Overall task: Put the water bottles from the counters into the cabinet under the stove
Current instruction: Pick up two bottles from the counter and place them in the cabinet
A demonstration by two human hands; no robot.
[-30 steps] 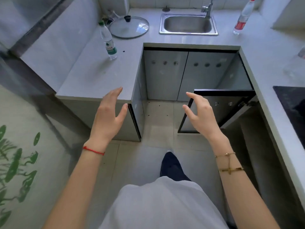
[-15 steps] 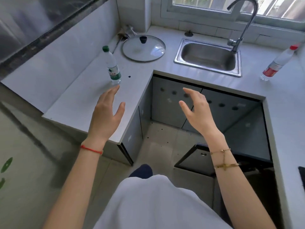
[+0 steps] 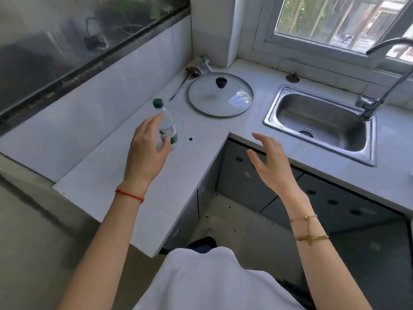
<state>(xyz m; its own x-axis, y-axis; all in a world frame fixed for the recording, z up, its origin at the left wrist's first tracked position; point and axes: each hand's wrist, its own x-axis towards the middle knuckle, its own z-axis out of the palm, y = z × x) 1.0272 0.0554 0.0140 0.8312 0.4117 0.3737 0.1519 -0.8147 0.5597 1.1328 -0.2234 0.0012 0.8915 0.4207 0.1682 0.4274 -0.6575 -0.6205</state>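
A clear water bottle (image 3: 168, 126) with a green cap and green label stands upright on the left counter (image 3: 107, 175). My left hand (image 3: 146, 151) is open right at it, fingers spread along its left side and thumb near its base, not closed around it. My right hand (image 3: 269, 159) hovers open and empty over the counter's inner corner, to the right of the bottle. The stove and its cabinet are out of view.
A glass pot lid (image 3: 220, 95) lies behind the bottle, with a ladle (image 3: 185, 79) in the corner. A steel sink (image 3: 321, 121) and tap (image 3: 380, 86) lie to the right under the window. Grey cabinet doors (image 3: 243, 177) sit below the counter.
I have stepped closer and looked up along the left counter. My left hand has reached forward to the green-capped bottle. The red-capped bottle and the open cabinet door have left the view.
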